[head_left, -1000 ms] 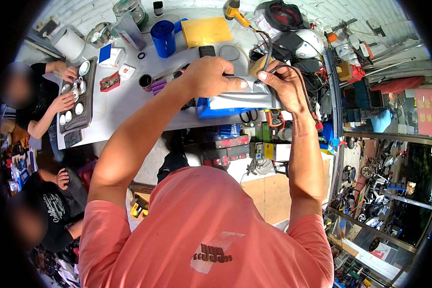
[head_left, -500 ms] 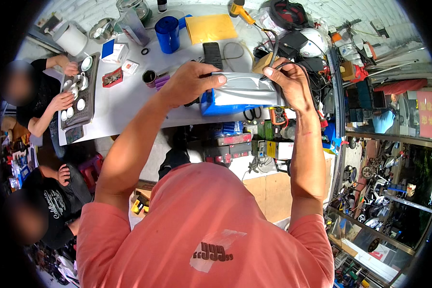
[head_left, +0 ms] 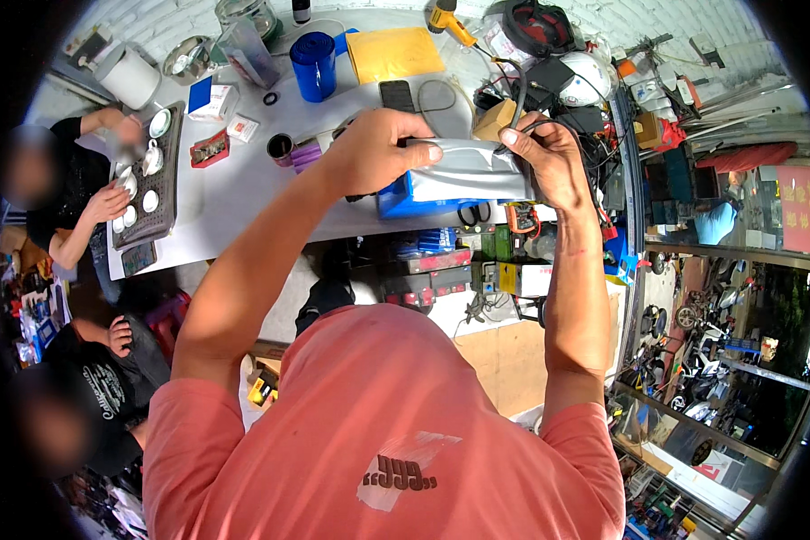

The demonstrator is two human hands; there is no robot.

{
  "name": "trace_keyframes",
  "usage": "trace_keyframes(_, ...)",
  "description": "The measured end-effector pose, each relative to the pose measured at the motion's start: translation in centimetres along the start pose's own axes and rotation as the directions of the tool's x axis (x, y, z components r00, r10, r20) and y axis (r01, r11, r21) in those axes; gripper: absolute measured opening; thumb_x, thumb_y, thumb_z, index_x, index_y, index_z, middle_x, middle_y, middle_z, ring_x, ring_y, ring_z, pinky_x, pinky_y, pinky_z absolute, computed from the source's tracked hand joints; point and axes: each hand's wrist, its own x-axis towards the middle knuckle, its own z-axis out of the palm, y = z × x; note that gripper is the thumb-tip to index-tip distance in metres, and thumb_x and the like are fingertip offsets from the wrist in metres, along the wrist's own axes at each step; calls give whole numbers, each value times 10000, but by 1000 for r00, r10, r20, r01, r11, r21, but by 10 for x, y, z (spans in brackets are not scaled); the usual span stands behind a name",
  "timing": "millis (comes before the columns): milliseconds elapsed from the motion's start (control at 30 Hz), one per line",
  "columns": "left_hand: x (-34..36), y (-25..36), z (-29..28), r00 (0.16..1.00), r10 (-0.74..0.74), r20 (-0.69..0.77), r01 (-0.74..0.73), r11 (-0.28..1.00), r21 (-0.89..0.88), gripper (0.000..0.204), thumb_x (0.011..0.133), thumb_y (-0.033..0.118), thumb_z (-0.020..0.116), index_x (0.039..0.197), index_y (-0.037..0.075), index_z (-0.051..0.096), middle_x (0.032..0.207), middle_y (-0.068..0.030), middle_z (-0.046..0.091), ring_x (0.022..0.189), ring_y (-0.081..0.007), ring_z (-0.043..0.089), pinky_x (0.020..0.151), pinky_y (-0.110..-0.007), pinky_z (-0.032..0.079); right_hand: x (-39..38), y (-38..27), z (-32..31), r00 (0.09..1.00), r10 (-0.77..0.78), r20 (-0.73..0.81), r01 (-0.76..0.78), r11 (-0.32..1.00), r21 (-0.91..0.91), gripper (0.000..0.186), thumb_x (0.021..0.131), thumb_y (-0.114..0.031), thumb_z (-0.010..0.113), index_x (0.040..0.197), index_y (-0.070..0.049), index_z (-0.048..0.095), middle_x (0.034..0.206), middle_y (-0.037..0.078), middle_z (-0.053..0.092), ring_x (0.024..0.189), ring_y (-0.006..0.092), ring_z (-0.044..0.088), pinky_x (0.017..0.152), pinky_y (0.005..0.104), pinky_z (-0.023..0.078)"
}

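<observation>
A blue box-shaped block (head_left: 418, 209), like a battery pack, lies near the table's front edge with a wide strip of silver tape (head_left: 477, 175) across its top and near side. My left hand (head_left: 378, 148) is closed at the strip's left end, its thumb pressed on the silver surface. At the other end, my right hand (head_left: 553, 162) pinches a thick black cable (head_left: 519, 94) between thumb and fingers, close to the tape's right corner. Most of my left fingers are hidden behind the block, as is its far side.
Beyond the block lie a phone (head_left: 394, 94), a yellow envelope (head_left: 394, 54), a blue roll (head_left: 313, 67) and a yellow heat gun (head_left: 452, 22). Cables and helmets crowd the right. At left, a person handles cups over a tea tray (head_left: 164, 193); another sits nearby. Scissors (head_left: 473, 214) lie at the front edge.
My left hand has slid slightly to the right along the silver tape. The right hand keeps its pinch on the cable, almost still. The person at the tea tray has moved a hand.
</observation>
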Motion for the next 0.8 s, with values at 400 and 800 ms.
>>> trace_keyframes(400,44,71,4,977,-128,173,-15,762,647,700,965,700,794,1208,47,858,1077,-213,849,1050,-420,813,935,-534,618,-5,-22,7,997,-5,-78,-9,983,-183,204,947,-163,943,970,-15,805,780,-23,722,739,67,566,678,299,441)
trace_keyframes(800,62,55,53,973,229,-6,-189,818,543,298,1002,273,862,1143,25,776,951,-148,822,839,-225,776,806,-389,596,-23,-58,-24,894,-365,261,448,701,-555,248,1014,-164,787,1214,-19,813,1146,192,756,1148,448,722,989,518,576)
